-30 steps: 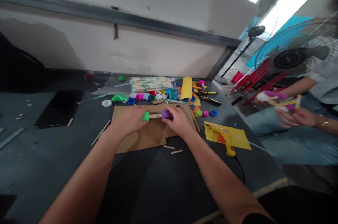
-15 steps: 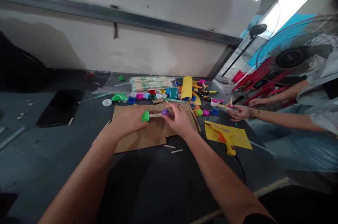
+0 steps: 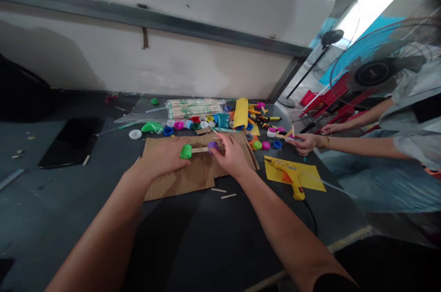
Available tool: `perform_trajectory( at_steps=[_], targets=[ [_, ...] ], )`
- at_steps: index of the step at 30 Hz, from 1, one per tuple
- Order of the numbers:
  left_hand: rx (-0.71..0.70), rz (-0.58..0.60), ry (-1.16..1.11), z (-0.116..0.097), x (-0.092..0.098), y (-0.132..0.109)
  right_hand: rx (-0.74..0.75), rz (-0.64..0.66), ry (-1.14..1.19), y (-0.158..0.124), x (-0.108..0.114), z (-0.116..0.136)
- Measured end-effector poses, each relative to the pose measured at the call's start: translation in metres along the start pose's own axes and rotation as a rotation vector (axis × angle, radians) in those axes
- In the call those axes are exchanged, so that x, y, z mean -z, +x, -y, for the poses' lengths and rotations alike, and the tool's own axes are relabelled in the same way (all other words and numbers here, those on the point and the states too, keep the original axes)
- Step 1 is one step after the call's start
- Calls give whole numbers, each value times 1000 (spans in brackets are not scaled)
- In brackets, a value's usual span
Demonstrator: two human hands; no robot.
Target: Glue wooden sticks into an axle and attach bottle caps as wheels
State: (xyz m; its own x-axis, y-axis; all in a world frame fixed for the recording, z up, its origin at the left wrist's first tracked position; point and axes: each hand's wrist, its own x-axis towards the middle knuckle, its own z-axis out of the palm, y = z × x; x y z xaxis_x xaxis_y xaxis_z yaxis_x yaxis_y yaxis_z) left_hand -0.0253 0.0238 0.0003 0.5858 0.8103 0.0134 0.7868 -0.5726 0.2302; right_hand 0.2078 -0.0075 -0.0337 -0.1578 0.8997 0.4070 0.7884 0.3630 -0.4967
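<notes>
Over a sheet of brown cardboard (image 3: 179, 179), both hands hold the ends of one small piece: a thin wooden stick (image 3: 200, 149) with a bottle cap at either end. My left hand (image 3: 167, 154) is closed on the green bottle cap (image 3: 186, 151). On the other end, my right hand (image 3: 231, 152) grips the purple bottle cap (image 3: 212, 145) between thumb and fingers. The stick runs level between the two caps. Whether it touches the cardboard I cannot tell.
A yellow glue gun (image 3: 292, 177) lies on yellow paper (image 3: 315, 179) to the right. Loose bottle caps and bagged wooden sticks (image 3: 193, 108) line the back. A phone (image 3: 69, 143) rests at left. Another person's hand (image 3: 305, 143) holds a stick piece at right.
My view has shifted slightly, so the whole scene sits a little further left. Both hands keep their hold on the caps, with hardly any movement over the cardboard.
</notes>
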Motion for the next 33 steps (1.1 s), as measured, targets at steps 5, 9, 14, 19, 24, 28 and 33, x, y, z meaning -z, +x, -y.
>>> perform_trajectory(
  at_steps=[5,9,14,19,24,28,33],
  targets=[
    [-7,17,6,1,1,0,18,-5,-25,0,-2,-2],
    [15,36,-5,1,2,0,25,-3,-39,1,-2,-2],
    [20,45,-11,2,1,1,28,5,-38,2,-1,1],
    [100,103,-36,5,0,2,37,-27,-39,1,1,4],
    [99,123,-83,5,3,2,84,-84,-51,-1,-1,6],
    [98,139,-95,4,5,2,108,-102,-77,0,-5,5],
    [72,125,-93,7,2,2,122,-110,-86,0,-6,5]
  ],
)
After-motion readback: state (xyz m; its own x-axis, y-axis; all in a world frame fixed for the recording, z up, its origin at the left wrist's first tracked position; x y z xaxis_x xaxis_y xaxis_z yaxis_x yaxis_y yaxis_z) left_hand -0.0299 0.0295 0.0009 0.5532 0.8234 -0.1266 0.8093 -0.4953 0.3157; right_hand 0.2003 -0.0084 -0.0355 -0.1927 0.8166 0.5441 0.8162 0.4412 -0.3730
